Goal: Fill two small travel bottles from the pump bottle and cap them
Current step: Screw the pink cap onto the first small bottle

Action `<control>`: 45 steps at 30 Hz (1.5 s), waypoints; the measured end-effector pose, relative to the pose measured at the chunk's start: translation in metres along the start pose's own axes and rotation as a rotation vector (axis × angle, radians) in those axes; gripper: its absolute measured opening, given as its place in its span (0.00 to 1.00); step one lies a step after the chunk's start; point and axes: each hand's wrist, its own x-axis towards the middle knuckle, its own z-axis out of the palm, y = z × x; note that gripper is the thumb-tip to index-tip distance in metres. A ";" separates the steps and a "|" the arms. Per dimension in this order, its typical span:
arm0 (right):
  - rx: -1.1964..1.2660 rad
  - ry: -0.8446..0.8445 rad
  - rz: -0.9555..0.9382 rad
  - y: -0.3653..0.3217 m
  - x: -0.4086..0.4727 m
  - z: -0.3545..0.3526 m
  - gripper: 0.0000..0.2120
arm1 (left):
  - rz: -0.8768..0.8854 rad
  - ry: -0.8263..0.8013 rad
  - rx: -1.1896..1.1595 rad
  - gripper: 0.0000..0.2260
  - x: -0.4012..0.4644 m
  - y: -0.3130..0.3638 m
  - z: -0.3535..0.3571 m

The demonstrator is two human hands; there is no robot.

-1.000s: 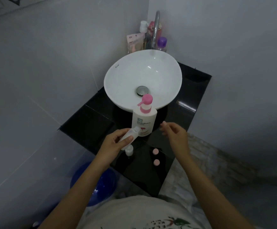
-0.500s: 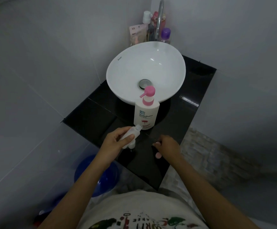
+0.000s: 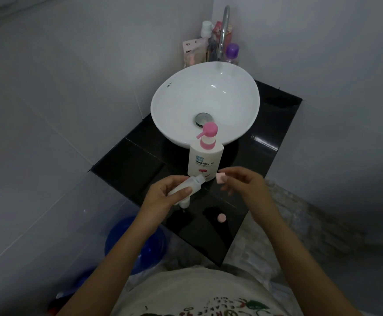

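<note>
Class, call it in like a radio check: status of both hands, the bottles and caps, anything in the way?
Left hand holds open travel bottle. Right hand pinches pink cap beside its mouth, not on. Second bottle and spare cap on counter. Nothing in the way.

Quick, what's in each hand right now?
Left hand: closed around a small travel bottle, still uncapped.
Right hand: pinching a pink cap in its fingertips.

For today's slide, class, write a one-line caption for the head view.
Left hand tilts an open travel bottle; right hand brings its pink cap.
</note>
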 end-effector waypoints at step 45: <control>-0.304 -0.184 -0.197 -0.060 -0.029 -0.007 0.15 | 0.041 -0.116 0.017 0.14 -0.007 0.037 0.019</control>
